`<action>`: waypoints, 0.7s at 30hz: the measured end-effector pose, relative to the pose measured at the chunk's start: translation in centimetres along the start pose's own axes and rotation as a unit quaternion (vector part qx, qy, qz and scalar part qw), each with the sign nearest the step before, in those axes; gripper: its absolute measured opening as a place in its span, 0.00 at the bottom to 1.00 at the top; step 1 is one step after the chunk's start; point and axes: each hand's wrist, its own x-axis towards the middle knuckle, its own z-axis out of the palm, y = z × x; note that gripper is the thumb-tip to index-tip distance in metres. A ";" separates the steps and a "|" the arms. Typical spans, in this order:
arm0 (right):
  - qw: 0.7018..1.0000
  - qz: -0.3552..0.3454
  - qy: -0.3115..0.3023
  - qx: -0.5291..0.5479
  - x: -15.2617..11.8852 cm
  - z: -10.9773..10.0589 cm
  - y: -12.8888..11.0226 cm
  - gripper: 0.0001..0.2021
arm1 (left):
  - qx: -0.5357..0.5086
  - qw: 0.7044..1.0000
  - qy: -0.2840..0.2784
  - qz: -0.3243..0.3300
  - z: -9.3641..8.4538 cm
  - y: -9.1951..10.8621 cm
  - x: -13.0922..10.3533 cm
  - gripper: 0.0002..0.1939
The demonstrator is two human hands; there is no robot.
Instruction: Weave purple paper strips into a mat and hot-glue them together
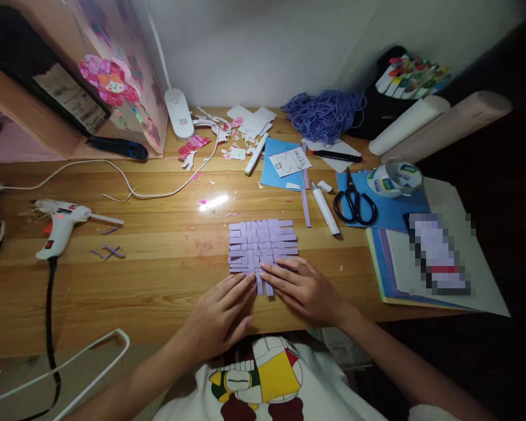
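A woven mat of purple paper strips (263,242) lies flat on the wooden table (166,298), with strip ends sticking out at its sides and near edge. My left hand (221,313) rests by the mat's near left corner, its extended fingertips touching the edge and its thumb apart. From the right, my right hand (304,289) lies over the near right part of the mat, fingers stretched out flat. Neither hand grips anything. The strip ends under my right fingers are partly hidden.
Black scissors (355,202), a white pen (325,210) and a loose purple strip (305,207) lie right of the mat. Paper sheets and a phone (438,251) are farther right. A glue gun (63,225) with its cord is left. Purple yarn (326,114) and paper scraps sit behind.
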 end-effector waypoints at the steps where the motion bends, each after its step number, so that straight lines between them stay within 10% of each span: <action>1: 1.000 -0.006 0.001 -0.001 0.0 0.0 0.0 0.22 | 0.004 1.000 -0.007 0.005 0.0 0.0 0.0 0.24; 21: 0.997 -0.048 0.064 -0.005 -0.1 0.4 0.1 0.17 | 0.059 0.996 -0.063 0.028 0.2 0.1 0.0 0.27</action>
